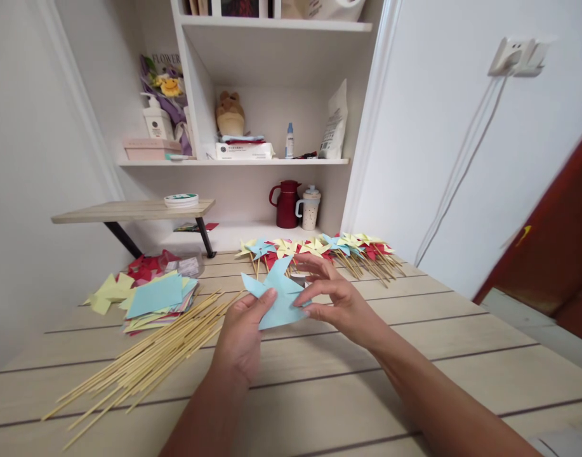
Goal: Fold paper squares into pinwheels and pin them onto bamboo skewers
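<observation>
A light blue paper pinwheel (281, 299), partly folded, is held above the table in front of me. My left hand (243, 327) pinches its left side, thumb on top and fingers underneath. At the right edge, my right hand (337, 297) has its thumb and index finger closed on a corner of the paper, while the other fingers are bent and spread. Left of my hands lies a loose bundle of thin wooden sticks (164, 355). Behind it are a stack of coloured paper squares (155, 297) and a yellow folded paper piece (108, 292).
Several finished pinwheels on sticks (288, 247) lie along the back of the table (462, 330), with more pinwheels (367, 247) at right. A small raised stand (129, 211) is at back left. A red jug (287, 203) and a cup (310, 208) stand behind.
</observation>
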`<action>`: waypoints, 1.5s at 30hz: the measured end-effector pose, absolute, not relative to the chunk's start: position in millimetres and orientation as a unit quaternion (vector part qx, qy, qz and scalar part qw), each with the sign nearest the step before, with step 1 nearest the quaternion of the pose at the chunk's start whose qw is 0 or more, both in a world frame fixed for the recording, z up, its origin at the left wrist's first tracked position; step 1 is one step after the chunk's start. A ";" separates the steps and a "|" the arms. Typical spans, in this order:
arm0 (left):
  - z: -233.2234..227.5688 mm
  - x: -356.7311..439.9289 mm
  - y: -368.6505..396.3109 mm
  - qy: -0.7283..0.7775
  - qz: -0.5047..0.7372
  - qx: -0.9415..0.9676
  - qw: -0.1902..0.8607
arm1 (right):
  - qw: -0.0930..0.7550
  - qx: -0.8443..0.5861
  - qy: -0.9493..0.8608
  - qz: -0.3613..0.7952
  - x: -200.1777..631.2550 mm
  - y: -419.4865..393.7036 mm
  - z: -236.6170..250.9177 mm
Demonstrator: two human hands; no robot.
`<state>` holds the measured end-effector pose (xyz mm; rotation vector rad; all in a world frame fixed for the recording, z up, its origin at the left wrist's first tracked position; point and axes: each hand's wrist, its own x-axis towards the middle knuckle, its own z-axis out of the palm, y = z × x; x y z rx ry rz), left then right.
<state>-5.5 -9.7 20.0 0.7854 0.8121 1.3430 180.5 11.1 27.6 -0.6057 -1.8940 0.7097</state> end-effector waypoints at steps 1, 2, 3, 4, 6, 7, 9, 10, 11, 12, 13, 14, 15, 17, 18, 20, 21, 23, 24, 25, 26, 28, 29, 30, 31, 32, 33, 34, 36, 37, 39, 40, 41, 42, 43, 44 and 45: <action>19.3 -5.0 -10.1 0.353 0.585 0.347 0.642 | 0.492 -0.251 -0.779 0.296 179.0 10.9 26.7; 18.7 -4.5 -10.5 0.351 0.580 0.351 0.646 | 0.492 -0.255 -0.776 0.301 177.9 10.8 25.9; 18.0 -4.0 -10.7 0.350 0.574 0.355 0.649 | 0.492 -0.260 -0.773 0.304 177.0 10.7 25.2; 17.3 -3.5 -10.9 0.352 0.569 0.359 0.651 | 0.492 -0.266 -0.771 0.306 176.4 10.6 24.8; 15.9 -2.8 -10.8 0.360 0.564 0.367 0.647 | 0.490 -0.278 -0.771 0.298 175.8 10.2 24.6; 15.2 -2.5 -10.7 0.363 0.563 0.369 0.644 | 0.487 -0.286 -0.772 0.292 175.6 9.8 24.6; 14.3 -2.4 -10.2 0.363 0.564 0.373 0.641 | 0.483 -0.299 -0.773 0.282 175.2 9.0 24.9; 14.1 -2.4 -10.1 0.361 0.563 0.375 0.641 | 0.481 -0.301 -0.774 0.280 175.2 8.7 25.0; 14.3 -2.6 -10.1 0.358 0.562 0.377 0.644 | 0.481 -0.300 -0.774 0.281 175.2 8.5 25.0; 14.8 -2.7 -10.3 0.355 0.561 0.377 0.646 | 0.483 -0.295 -0.775 0.283 175.5 8.4 25.0; 15.7 -2.8 -10.6 0.352 0.560 0.376 0.649 | 0.485 -0.286 -0.776 0.285 175.9 8.5 24.9; 16.8 -3.0 -11.0 0.349 0.559 0.372 0.654 | 0.487 -0.277 -0.777 0.288 176.6 8.8 24.8; 18.1 -3.1 -11.4 0.346 0.557 0.366 0.661 | 0.488 -0.266 -0.779 0.291 177.6 9.1 24.8; 20.7 -3.3 -12.2 0.338 0.555 0.354 0.672 | 0.488 -0.249 -0.784 0.292 179.6 9.7 25.2; 21.7 -3.5 -12.4 0.335 0.556 0.351 0.675 | 0.488 -0.242 -0.787 0.290 180.6 9.9 25.6; 22.8 -3.9 -12.6 0.331 0.557 0.350 0.676 | 0.489 -0.235 -0.789 0.287 182.1 9.8 26.8; 23.0 -4.1 -12.6 0.330 0.557 0.350 0.677 | 0.489 -0.236 -0.790 0.286 182.5 9.5 27.5; 22.6 -4.8 -12.3 0.326 0.554 0.349 0.681 | 0.486 -0.242 -0.790 0.283 183.0 8.6 28.9; 22.1 -5.2 -12.0 0.323 0.553 0.350 0.683 | 0.486 -0.246 -0.790 0.282 183.1 8.1 29.6; 21.7 -5.6 -11.7 0.318 0.553 0.351 0.685 | 0.485 -0.249 -0.790 0.279 183.2 7.7 30.3; 21.1 -6.0 -11.3 0.314 0.554 0.352 0.686 | 0.486 -0.251 -0.790 0.276 183.3 7.3 31.0; 20.1 -6.7 -10.5 0.310 0.552 0.353 0.689 | 0.486 -0.253 -0.792 0.268 183.5 7.0 32.2; 19.6 -7.0 -10.1 0.310 0.550 0.351 0.691 | 0.485 -0.254 -0.794 0.264 183.6 7.0 32.6; 19.2 -7.2 -9.7 0.311 0.548 0.350 0.693 | 0.483 -0.253 -0.797 0.261 183.6 7.1 32.8; 18.9 -7.3 -9.4 0.312 0.546 0.350 0.694 | 0.480 -0.252 -0.799 0.261 183.6 7.2 32.8; 18.6 -7.4 -9.2 0.312 0.544 0.352 0.695 | 0.477 -0.250 -0.800 0.262 183.5 7.5 32.5; 18.4 -7.3 -9.1 0.312 0.544 0.355 0.694 | 0.475 -0.250 -0.801 0.266 183.3 7.9 31.9; 18.3 -7.1 -9.2 0.311 0.544 0.361 0.691 | 0.473 -0.250 -0.800 0.271 183.1 8.3 31.1; 18.3 -6.3 -9.6 0.310 0.547 0.371 0.683 | 0.472 -0.255 -0.795 0.282 182.7 9.2 29.1; 18.5 -5.8 -10.0 0.311 0.548 0.374 0.681 | 0.474 -0.257 -0.792 0.286 182.4 9.5 28.2; 19.0 -4.5 -10.9 0.316 0.548 0.373 0.679 | 0.479 -0.262 -0.786 0.289 181.7 9.7 27.0; 19.3 -3.8 -11.5 0.320 0.547 0.370 0.679 | 0.482 -0.266 -0.784 0.288 181.1 9.6 26.9; 19.6 -3.1 -12.1 0.325 0.549 0.367 0.677 | 0.483 -0.273 -0.782 0.284 180.5 9.2 27.1; 20.0 -2.5 -12.7 0.331 0.552 0.366 0.673 | 0.483 -0.283 -0.780 0.281 179.7 8.8 27.5; 20.2 -1.9 -13.3 0.336 0.557 0.366 0.666 | 0.482 -0.294 -0.778 0.277 178.9 8.2 28.0; 20.4 -1.4 -13.9 0.343 0.562 0.367 0.657 | 0.479 -0.305 -0.777 0.273 178.0 7.8 28.4; 20.6 -0.9 -14.5 0.349 0.567 0.372 0.647 | 0.477 -0.315 -0.776 0.268 177.1 7.4 28.6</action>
